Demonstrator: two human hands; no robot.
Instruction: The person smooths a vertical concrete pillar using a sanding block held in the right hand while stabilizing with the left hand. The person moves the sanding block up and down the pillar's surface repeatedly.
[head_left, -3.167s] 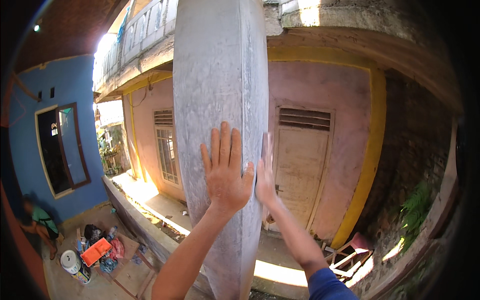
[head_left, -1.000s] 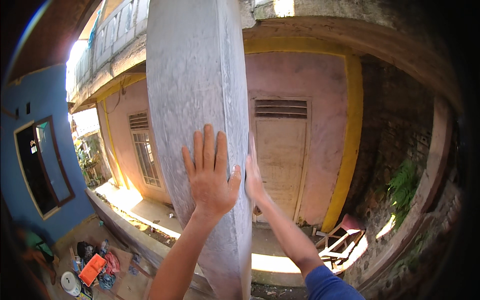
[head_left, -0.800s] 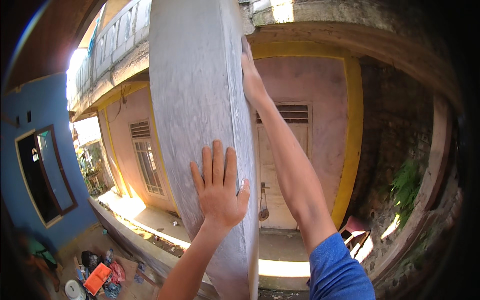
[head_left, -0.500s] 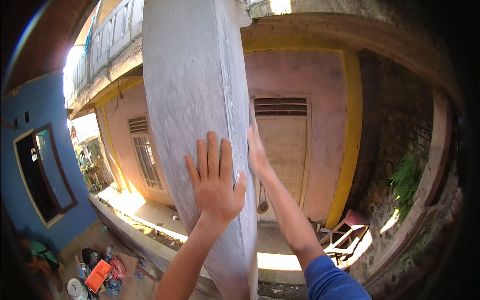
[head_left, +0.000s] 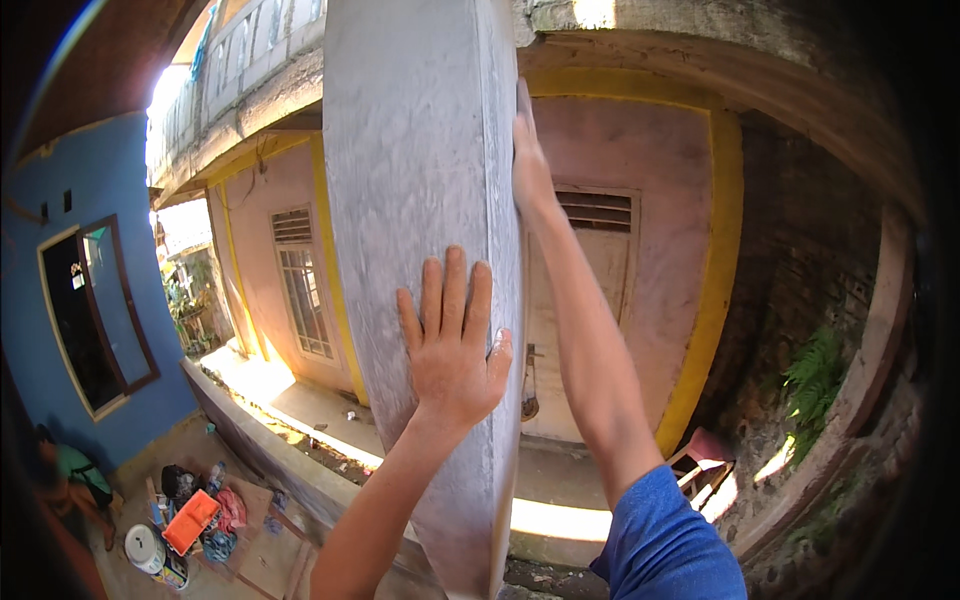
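Observation:
A tall grey plastered pillar rises right in front of me, its surface streaked with paler patches. My left hand lies flat on its front face, fingers spread, with whitish dust on the thumb. Higher up, my right hand is against the pillar's right side, its fingers stretched upward. The palm of that hand is turned to the pillar and hidden, so whether something thin is under it does not show. A blue sleeve covers my right upper arm.
Down at the left are an orange tray, a white bucket and a person sitting by the blue wall. A low wall runs behind the pillar. Beyond stand a door and a fern.
My right hand has slid upward along the pillar's right side, the arm now straighter. My left hand stays flat on the front face. The whole view has shifted slightly, moving the pillar rightward.

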